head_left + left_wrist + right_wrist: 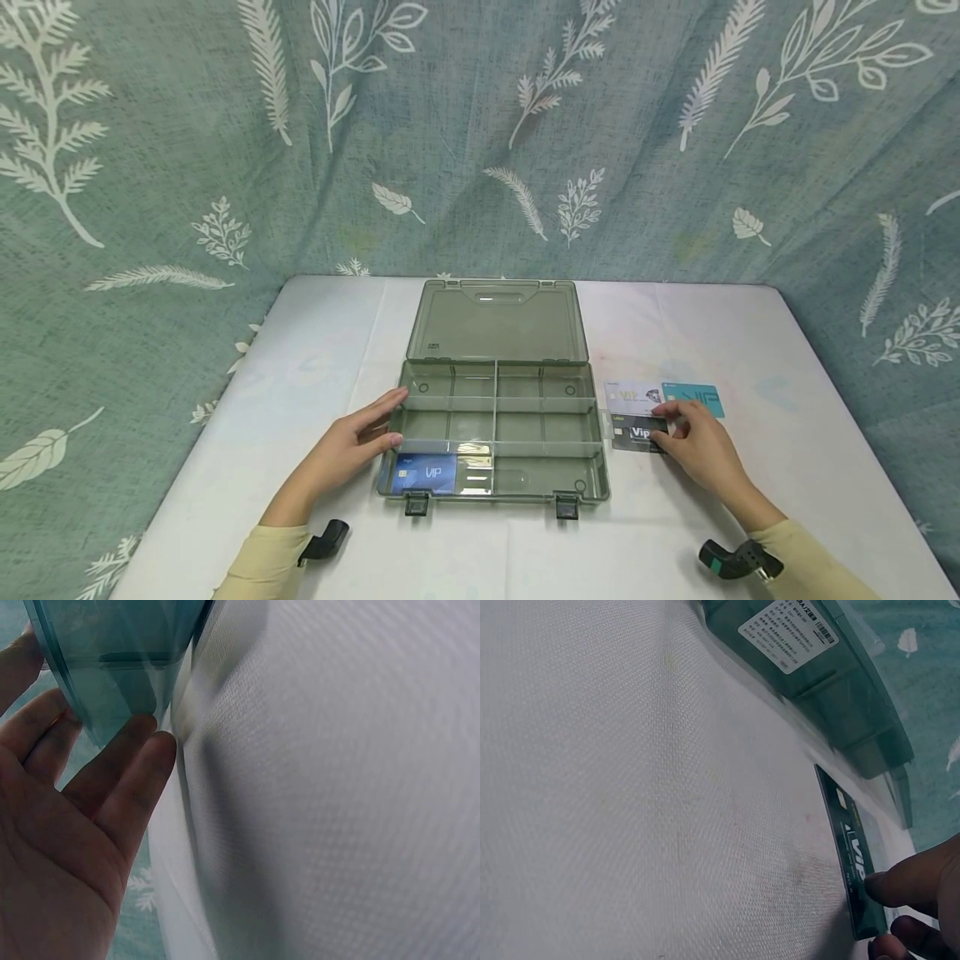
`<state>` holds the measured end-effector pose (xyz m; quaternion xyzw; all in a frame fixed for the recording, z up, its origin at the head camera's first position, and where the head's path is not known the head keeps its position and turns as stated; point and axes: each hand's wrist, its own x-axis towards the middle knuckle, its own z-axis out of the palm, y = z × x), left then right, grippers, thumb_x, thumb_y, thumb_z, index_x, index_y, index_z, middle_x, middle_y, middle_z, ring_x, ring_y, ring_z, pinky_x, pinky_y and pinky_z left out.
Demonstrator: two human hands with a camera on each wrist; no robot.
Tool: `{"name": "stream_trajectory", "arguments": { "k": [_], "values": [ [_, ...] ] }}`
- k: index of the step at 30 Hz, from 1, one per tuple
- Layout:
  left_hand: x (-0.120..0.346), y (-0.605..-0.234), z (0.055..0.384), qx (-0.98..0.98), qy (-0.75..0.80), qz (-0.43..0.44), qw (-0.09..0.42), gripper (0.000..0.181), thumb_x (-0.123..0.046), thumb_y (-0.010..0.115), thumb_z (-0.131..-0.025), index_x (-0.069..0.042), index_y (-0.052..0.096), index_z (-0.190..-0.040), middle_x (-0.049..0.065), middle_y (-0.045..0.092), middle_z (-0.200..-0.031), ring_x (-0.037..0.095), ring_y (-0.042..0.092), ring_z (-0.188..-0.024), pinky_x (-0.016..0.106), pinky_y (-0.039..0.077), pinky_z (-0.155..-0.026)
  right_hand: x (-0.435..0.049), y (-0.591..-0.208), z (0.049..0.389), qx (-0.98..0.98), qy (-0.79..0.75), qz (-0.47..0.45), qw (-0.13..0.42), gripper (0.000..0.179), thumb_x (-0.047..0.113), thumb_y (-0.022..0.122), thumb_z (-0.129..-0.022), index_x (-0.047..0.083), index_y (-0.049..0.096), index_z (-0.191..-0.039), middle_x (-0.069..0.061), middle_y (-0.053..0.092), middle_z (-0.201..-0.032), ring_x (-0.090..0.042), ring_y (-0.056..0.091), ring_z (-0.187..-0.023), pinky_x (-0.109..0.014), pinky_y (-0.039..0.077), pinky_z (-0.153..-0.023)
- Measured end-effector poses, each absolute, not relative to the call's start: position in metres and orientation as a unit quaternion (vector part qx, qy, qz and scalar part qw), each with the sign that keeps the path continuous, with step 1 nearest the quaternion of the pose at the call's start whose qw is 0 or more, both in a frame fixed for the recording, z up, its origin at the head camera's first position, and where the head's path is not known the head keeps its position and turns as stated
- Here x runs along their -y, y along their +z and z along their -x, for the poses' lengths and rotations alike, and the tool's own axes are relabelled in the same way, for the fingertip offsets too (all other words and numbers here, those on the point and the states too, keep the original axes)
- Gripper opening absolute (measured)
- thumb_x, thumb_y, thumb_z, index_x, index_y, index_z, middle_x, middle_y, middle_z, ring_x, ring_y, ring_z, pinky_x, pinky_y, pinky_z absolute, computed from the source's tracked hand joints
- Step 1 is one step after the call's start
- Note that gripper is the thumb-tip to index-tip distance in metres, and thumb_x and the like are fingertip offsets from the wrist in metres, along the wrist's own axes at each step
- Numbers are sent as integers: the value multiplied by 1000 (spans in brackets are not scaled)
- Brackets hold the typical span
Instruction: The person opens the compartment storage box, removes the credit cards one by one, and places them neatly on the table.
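A translucent grey-green divided box (547,479) stands with its lid (498,325) raised at the back. A blue VIP card (423,475) lies in its front left compartment, beside a see-through strip. My left hand (341,454) touches the box's left wall with extended fingers (154,769). To the right of the box, my right hand (705,450) pinches the right part of a black VIP card (630,435). The thumb (911,885) covers part of its face. Behind it are a white VIP card (624,396) and a teal VIP card (697,396).
A white cloth (322,358) covers the table. Two dark latches, a left latch (417,504) and a right latch (567,507), hang at the box's front edge. A printed label (789,634) shows on the box. Leaf-patterned fabric (450,167) hangs behind the table.
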<state>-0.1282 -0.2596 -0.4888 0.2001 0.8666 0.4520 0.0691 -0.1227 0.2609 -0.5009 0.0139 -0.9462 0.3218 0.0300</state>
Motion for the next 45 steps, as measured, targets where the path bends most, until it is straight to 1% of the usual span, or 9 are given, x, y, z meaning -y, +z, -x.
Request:
{"name": "stream_trajectory", "arguments": {
  "k": [5, 9, 16, 22, 26, 30, 34, 40, 45],
  "values": [
    [260, -489, 129, -866, 452, -201, 69, 67, -24, 70, -98, -8, 41, -156, 11, 31, -165, 30, 41, -143, 38, 45, -111, -260, -498, 122, 946, 324, -2, 23, 26, 10, 78, -88, 3, 70, -112, -12, 60, -102, -18, 51, -75, -25, 40, -57],
    [260, -489, 129, -867, 452, -200, 69, 68, -24, 70, -97, -9, 41, -156, 10, 31, -165, 30, 42, -143, 38, 45, -111, -259, -495, 122, 944, 331, 7, 17, 24, 9, 76, -89, 3, 70, -111, -10, 62, -98, -18, 53, -76, -25, 41, -57],
    [260, -490, 129, -866, 454, -199, 72, 68, -25, 70, -97, -9, 41, -156, 11, 30, -165, 30, 42, -143, 38, 45, -111, -257, -492, 123, 936, 351, 14, 17, 21, 10, 72, -91, 4, 71, -111, -7, 67, -92, -18, 59, -79, -24, 48, -57],
    [260, -490, 129, -864, 457, -198, 74, 68, -25, 70, -97, -9, 41, -156, 11, 30, -165, 30, 41, -144, 38, 45, -111, -255, -489, 121, 926, 377, 6, 1, 21, 12, 69, -96, 4, 70, -115, -8, 69, -96, -18, 62, -80, -24, 53, -52],
    [261, -491, 129, -864, 457, -197, 74, 68, -26, 70, -97, -10, 41, -157, 10, 30, -165, 30, 41, -144, 38, 45, -111, -251, -484, 121, 912, 409, -3, -11, 21, 13, 69, -97, 3, 69, -116, -10, 69, -97, -18, 63, -78, -27, 54, -49],
    [261, -492, 129, -864, 457, -197, 73, 68, -26, 71, -97, -10, 41, -156, 10, 30, -165, 30, 41, -144, 38, 45, -111, -246, -481, 121, 898, 439, -14, -20, 20, 10, 69, -97, 3, 69, -115, -10, 70, -95, -18, 65, -73, -28, 55, -48],
    [261, -491, 129, -863, 458, -197, 74, 68, -26, 71, -97, -10, 41, -157, 10, 30, -165, 30, 40, -144, 38, 45, -111, -240, -477, 121, 889, 455, -28, -28, 20, 9, 68, -97, 2, 69, -116, -11, 71, -94, -18, 67, -72, -28, 55, -50],
    [261, -490, 128, -863, 461, -193, 76, 69, -26, 70, -97, -13, 40, -157, 10, 29, -166, 30, 40, -144, 37, 44, -111, -228, -469, 120, 876, 478, -40, -45, 20, 8, 68, -98, 1, 69, -117, -14, 71, -96, -22, 67, -76, -32, 61, -58],
    [260, -490, 129, -861, 463, -194, 77, 69, -25, 71, -97, -10, 41, -157, 10, 29, -165, 30, 39, -145, 37, 44, -112, -220, -462, 119, 864, 496, -51, -63, 20, 8, 67, -99, 1, 68, -118, -15, 69, -97, -22, 67, -77, -35, 63, -62]
  ]
}}
